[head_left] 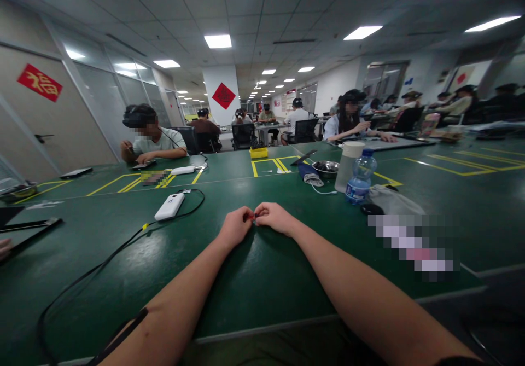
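My left hand (238,225) and my right hand (275,218) meet fingertip to fingertip over the middle of the green table (287,284). Both are closed in a pinch. Between them shows a tiny piece with red and bluish spots (254,220); most of it is covered by the fingers, and its kind is too small to make out. Which hand grips it more firmly I cannot tell. To the left of my left hand lies a white power bank (169,207) with a black cable.
On the right stand a clear water bottle (361,177), a frosted bottle (348,166) and a metal bowl (326,168). A yellow box (258,152) sits at the back. The black cable (118,254) runs along the left. Other people sit across the table and at far left.
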Available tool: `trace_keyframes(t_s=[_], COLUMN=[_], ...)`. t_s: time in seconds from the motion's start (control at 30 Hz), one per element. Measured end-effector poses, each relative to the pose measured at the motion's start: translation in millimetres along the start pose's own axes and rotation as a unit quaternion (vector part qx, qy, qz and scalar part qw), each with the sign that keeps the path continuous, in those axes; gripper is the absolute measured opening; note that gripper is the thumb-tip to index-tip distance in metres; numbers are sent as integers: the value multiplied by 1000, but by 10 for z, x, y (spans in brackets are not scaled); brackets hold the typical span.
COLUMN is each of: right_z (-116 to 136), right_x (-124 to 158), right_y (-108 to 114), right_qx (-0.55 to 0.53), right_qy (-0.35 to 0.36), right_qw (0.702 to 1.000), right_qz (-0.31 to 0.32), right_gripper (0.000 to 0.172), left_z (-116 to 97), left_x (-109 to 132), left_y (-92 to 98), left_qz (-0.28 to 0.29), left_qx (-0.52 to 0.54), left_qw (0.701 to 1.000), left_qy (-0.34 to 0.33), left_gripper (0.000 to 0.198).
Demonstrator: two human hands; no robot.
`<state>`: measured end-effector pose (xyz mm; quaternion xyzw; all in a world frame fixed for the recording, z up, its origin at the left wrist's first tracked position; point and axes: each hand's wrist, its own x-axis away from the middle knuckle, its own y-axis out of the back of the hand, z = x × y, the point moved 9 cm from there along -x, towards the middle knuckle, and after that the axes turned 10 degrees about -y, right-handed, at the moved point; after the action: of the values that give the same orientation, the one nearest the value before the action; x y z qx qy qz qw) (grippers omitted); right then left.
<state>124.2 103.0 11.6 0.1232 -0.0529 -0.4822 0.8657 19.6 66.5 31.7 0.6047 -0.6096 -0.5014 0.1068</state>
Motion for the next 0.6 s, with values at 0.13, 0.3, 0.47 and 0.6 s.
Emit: trace_keyframes(t_s=[0.13,0.3,0.47,0.6], right_z=[-10,-15,9,26], right_x=[-6,-3,23,34], right_y=[-13,-29,-40,-46], right_qx=[-10,-36,-65,-85], right_qy=[-3,-7,-20,-32], right_qw=[1000,999,998,996], right_qz=[4,12,16,18], right_gripper=[24,22,21,20], left_z=[-16,-6,-23,-38], left_x=[-2,6,3,-3], left_y=[-4,15,47,38], left_qz=[-4,-16,-28,-22], left_qx=[7,10,8,7], left_qw=[1000,1000,1000,1000], left_qy=[-12,0,6,2], left_gripper=[12,14,12,10])
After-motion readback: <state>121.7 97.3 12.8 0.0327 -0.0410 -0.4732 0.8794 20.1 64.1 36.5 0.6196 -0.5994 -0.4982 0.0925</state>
